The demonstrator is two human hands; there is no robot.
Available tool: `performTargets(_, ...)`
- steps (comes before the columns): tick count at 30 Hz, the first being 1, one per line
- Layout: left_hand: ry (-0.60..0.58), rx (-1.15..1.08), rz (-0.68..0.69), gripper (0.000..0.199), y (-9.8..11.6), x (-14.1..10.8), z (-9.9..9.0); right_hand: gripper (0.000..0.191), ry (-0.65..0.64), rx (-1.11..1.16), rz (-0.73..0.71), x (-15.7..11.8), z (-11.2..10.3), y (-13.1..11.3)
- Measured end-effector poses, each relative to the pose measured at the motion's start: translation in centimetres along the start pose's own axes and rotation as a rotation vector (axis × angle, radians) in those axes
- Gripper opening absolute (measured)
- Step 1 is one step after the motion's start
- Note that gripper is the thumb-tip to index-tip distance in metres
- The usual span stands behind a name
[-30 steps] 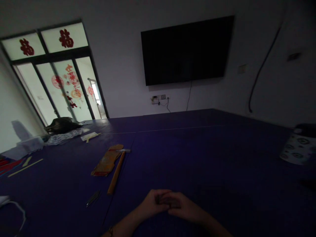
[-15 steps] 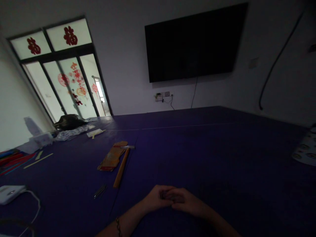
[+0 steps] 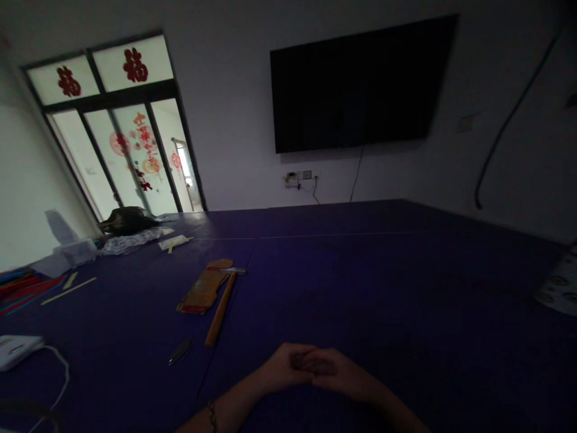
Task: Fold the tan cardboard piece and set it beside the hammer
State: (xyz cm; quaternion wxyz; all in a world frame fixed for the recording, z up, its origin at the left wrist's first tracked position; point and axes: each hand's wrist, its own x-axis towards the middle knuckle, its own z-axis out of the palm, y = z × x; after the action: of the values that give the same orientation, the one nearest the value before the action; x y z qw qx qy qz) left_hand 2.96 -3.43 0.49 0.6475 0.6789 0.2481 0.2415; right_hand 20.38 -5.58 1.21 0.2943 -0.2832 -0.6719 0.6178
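My left hand [image 3: 285, 367] and my right hand [image 3: 339, 373] meet low in the middle of the view, with their fingers folded together over the purple tabletop [image 3: 360, 288]. Both are closed, and I see no object in them. The inner fingers are dim. To the left of my hands lies a hammer [image 3: 220, 310] with a wooden handle, its metal head resting at the edge of a torn brown cardboard piece [image 3: 205, 290]. Closer to me, several thin metal pieces that look like nails [image 3: 180, 351] lie in a small bunch.
At the left are a white device [image 3: 18, 350] with a cable, red and blue strips [image 3: 27, 293], and a clear plastic box [image 3: 74, 255]. A dark bag [image 3: 128, 221] sits at the far left. A patterned white object [image 3: 561, 288] stands at the right edge.
The view has shifted slightly. My hands stay folded together in nearly the same place, and the things on the table have not moved.
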Motion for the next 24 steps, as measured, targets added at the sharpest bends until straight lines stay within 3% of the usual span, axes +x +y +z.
performTargets(24,-0.027,-0.022,0.030,0.046,0.64,0.03,0.33,0.031,-0.003,-0.013,0.030,0.28,-0.77,0.61)
